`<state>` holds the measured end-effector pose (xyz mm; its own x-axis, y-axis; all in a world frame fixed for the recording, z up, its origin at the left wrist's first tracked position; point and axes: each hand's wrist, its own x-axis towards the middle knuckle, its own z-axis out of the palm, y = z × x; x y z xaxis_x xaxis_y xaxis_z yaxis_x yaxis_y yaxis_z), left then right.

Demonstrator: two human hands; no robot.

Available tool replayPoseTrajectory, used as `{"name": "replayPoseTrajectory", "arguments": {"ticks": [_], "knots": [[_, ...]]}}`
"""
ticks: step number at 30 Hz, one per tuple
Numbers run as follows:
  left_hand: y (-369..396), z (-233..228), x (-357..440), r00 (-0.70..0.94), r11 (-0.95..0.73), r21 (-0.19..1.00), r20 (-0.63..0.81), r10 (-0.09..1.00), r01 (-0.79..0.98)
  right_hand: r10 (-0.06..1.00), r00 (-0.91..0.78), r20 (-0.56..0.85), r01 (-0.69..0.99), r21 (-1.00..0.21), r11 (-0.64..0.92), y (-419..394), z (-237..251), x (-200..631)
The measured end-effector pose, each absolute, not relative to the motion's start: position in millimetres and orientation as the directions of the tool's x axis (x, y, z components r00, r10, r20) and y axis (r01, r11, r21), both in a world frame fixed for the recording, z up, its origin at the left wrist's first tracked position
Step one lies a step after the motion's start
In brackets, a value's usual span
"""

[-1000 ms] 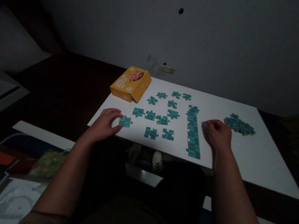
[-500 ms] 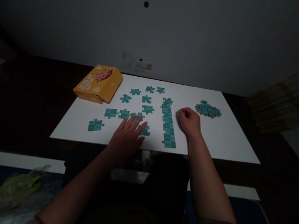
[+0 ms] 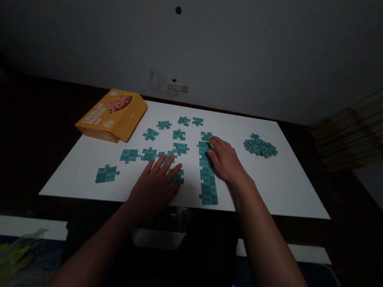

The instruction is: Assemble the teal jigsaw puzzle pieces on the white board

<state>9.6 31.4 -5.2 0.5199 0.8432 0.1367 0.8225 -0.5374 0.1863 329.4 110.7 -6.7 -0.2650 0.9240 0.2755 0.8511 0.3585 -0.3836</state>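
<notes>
1. Nearest the camera, the left hand [image 3: 155, 183] lies flat on the white surface [image 3: 278, 190], fingers spread and open, covering loose teal pieces [image 3: 178, 177] near the front edge.
2. Just right of it, the joined strip of pieces [image 3: 208, 187] runs from the front edge away from the person.
3. The right hand [image 3: 225, 160] rests open on that strip's far half, fingers extended over it, gripping nothing.
4. Off to the left, a lone piece [image 3: 106, 174] sits apart.
5. Farther back, scattered pieces [image 3: 164, 124] dot the middle.
6. Far right, a heap of pieces [image 3: 260, 147]; far left, the orange puzzle box [image 3: 112, 115].
</notes>
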Motion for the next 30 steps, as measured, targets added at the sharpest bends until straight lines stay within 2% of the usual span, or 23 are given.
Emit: {"name": "replayPoseTrajectory", "arguments": {"ticks": [6,17,24,27,30], "knots": [[34,-5,8,0.537,-0.553,0.119,0.139,0.832,0.825,0.929,-0.319,0.186,0.882,-0.302,0.363,184,6,337],[63,-6,10,0.545,-0.556,0.170,0.107,0.831,0.814,0.915,-0.202,0.350,0.874,-0.357,0.330,213,-25,343],[70,-6,13,0.524,-0.536,0.213,0.115,0.844,0.817,0.908,-0.167,0.385,0.799,-0.487,0.353,221,-31,350],[75,-5,15,0.507,-0.517,0.217,0.106,0.856,0.828,0.921,-0.049,0.387,0.720,-0.626,0.301,218,-27,349],[77,-5,17,0.504,-0.516,0.213,0.111,0.857,0.830,0.951,0.090,0.296,0.571,-0.798,0.194,209,-14,345]]}}
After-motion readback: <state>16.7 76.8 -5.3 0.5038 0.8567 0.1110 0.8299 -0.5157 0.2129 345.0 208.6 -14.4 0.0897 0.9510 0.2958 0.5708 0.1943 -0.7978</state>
